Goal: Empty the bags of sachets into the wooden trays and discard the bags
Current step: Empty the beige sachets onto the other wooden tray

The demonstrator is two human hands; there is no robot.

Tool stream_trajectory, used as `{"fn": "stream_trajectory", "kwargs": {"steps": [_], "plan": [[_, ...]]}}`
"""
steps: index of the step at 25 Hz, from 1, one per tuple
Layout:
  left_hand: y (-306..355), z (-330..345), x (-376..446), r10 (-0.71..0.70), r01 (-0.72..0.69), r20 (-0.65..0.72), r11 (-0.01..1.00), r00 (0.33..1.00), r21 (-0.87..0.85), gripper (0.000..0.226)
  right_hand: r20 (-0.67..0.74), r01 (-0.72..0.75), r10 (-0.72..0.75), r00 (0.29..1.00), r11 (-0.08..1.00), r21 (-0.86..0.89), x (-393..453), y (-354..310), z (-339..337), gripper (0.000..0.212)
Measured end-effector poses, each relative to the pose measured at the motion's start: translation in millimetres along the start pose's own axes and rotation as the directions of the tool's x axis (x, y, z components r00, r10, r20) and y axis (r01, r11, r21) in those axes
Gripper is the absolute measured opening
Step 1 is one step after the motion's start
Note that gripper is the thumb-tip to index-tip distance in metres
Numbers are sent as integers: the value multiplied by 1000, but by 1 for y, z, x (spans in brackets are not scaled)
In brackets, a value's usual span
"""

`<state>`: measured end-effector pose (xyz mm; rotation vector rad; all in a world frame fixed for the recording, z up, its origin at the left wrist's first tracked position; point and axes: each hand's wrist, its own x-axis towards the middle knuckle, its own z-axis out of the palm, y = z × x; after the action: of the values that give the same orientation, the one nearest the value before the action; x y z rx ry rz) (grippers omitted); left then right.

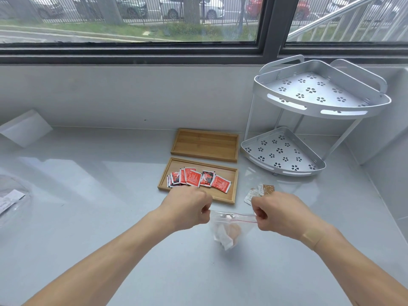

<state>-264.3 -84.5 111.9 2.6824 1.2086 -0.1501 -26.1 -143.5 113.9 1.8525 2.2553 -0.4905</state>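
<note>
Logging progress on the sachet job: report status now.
Left hand and right hand both pinching the zip bag at its top corners, sachets inside. Near tray holds red sachets; far tray empty. Nothing in the way.

Two bare forearms without sleeves, watch or rings, left hand (187, 209) and right hand (279, 214) both unadorned, with one tan adhesive plaster (313, 236) stuck across the right wrist.
</note>
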Motion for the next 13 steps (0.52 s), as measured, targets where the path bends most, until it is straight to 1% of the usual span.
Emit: {"fn": "stream_trajectory", "kwargs": {"steps": [2,4,5,7,8,9,10,11,12,13], "plan": [[-1,1,-1,-65,63,-12,988,998,-141,11,-27,-53,53,998,999,6,-1,0,-3,7],[-1,4,-1,-158,151,6,930,987,-335,16,-117,-84,91,989,994,68,-6,-4,-1,8],[0,5,0,-207,196,22,880,978,-432,17,-210,-67,90,973,991,117,-6,-9,1,15],[3,6,3,-302,276,59,751,951,-600,17,-421,66,25,907,978,198,-5,-28,4,26],[4,5,6,-351,312,82,670,933,-674,15,-476,125,-15,879,972,200,-2,-40,4,29],[5,4,7,-396,343,110,585,912,-735,15,-468,155,-48,882,969,193,3,-51,3,31],[4,2,8,-431,362,132,510,892,-780,15,-428,169,-71,901,966,195,10,-60,3,32],[1,1,8,-455,368,143,457,879,-810,15,-390,170,-82,917,965,197,18,-68,5,28],[-2,-1,7,-471,364,144,420,870,-831,16,-391,171,-81,917,964,201,26,-72,7,19],[-5,-1,5,-486,352,136,386,863,-853,18,-422,169,-64,904,962,216,33,-75,9,11]]}}
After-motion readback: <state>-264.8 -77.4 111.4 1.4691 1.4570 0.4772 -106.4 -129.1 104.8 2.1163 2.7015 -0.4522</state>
